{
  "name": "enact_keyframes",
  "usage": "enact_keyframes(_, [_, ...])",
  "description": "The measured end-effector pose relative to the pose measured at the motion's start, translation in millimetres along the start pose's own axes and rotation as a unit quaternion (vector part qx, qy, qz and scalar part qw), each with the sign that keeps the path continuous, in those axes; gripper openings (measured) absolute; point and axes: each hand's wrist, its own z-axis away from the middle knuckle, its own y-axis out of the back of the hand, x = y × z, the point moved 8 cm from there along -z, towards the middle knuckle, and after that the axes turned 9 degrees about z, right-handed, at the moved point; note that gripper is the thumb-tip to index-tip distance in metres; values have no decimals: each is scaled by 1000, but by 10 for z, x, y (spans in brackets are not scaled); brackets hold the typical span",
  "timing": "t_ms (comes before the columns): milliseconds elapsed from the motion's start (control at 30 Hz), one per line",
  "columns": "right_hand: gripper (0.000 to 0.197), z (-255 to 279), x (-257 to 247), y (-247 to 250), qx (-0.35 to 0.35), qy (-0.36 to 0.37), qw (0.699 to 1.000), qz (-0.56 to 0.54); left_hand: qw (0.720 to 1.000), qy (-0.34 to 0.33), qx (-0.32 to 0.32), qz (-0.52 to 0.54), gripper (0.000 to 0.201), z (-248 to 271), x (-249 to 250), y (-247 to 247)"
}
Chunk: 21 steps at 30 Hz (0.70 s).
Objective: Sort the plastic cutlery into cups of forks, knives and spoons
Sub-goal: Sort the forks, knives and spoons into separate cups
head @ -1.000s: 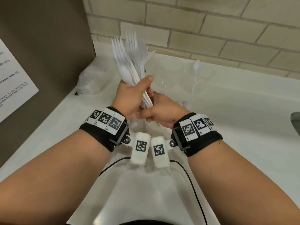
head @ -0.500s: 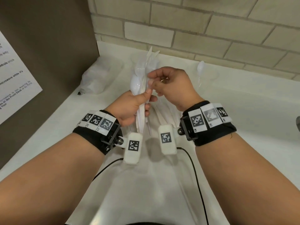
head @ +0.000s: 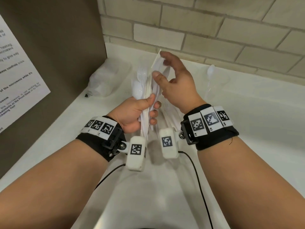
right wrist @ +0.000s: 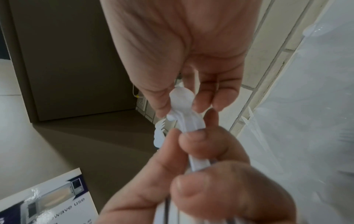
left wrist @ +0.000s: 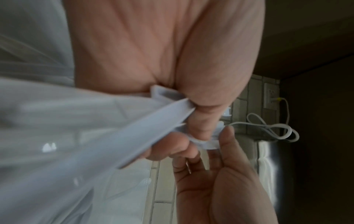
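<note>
My left hand (head: 152, 106) grips a bundle of white plastic cutlery (head: 143, 90) by the handles, heads pointing up and away. Spoon bowls show on the bundle's left side. My right hand (head: 159, 65) is at the top of the bundle, thumb and index finger pinching one flat white piece (head: 156, 61) that sticks out above the rest. In the right wrist view a spoon bowl (right wrist: 182, 97) lies between the thumb and curled fingers, above the left hand (right wrist: 191, 144). A clear cup (head: 219, 80) at the back right holds one white spoon (head: 211, 71).
A crumpled clear plastic bag (head: 109, 80) lies at the back left by the brown side panel (head: 66, 47). More white cutlery (head: 170, 113) lies on the white counter (head: 247, 129) under my hands. A tiled wall runs along the back. A printed notice (head: 18, 76) hangs left.
My right hand left the handles below the left hand and rose to the top of the bundle, where it now pinches one piece. The left hand lowered the bundle slightly.
</note>
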Motion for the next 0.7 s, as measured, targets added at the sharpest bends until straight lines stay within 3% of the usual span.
enact_keyframes(100, [42,-43,68,-78,-33,-18,999,31,1000,0,-6,10,9,-7,12,20])
enact_keyframes(233, [57,-16,26,-144,-82,31,993,76,1000,-7,-12,18,15,-17,6,31])
enact_keyframes(333, [44,-23,5,-180,-105,43,983,145,1000,-18,-9,1,19,-10,35,51])
enact_keyframes(433, [48,-37,34,-208,-128,58,969,204,1000,-20,-19,-10,13,2,72,72])
enact_keyframes(533, [39,-30,7,-214,-135,74,966,208,999,-14,-36,-19,8,4,67,64])
enact_keyframes(700, [15,-20,-3,-205,-124,42,982,138,998,-10,-59,-10,49,-18,41,71])
